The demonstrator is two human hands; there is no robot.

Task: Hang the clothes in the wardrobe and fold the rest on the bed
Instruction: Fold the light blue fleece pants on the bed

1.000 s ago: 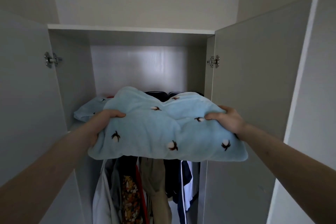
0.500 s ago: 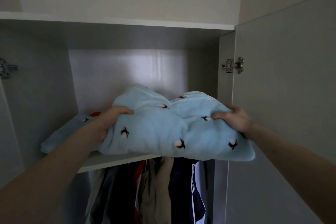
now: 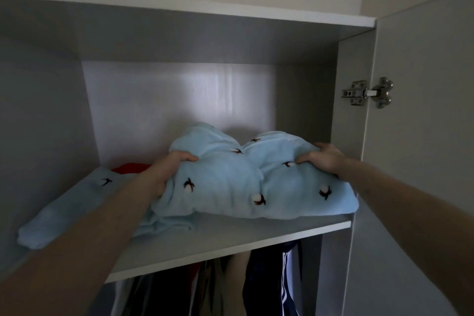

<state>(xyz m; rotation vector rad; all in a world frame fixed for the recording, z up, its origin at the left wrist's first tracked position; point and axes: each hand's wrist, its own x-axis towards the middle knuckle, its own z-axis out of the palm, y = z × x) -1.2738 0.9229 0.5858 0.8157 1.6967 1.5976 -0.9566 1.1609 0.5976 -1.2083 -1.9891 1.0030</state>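
Note:
A folded light-blue fleece garment (image 3: 230,182) with small dark and white motifs rests on the wardrobe's upper shelf (image 3: 256,233). My left hand (image 3: 169,167) grips its left side, thumb on top. At its right edge my right hand (image 3: 323,156) holds it the same way. A matching light-blue piece (image 3: 69,205) lies flat to the left on the shelf, partly under my left forearm. Something red (image 3: 130,168) shows behind it.
Below the shelf hang several garments (image 3: 259,279), dark blue, khaki and striped. The open right door (image 3: 423,161) with its metal hinge (image 3: 366,92) stands close to my right arm. The wardrobe's left wall (image 3: 43,136) bounds the shelf.
The camera and both hands moved forward and up; the blue bundle went from being held in front of the wardrobe to lying on the upper shelf, both hands still on it.

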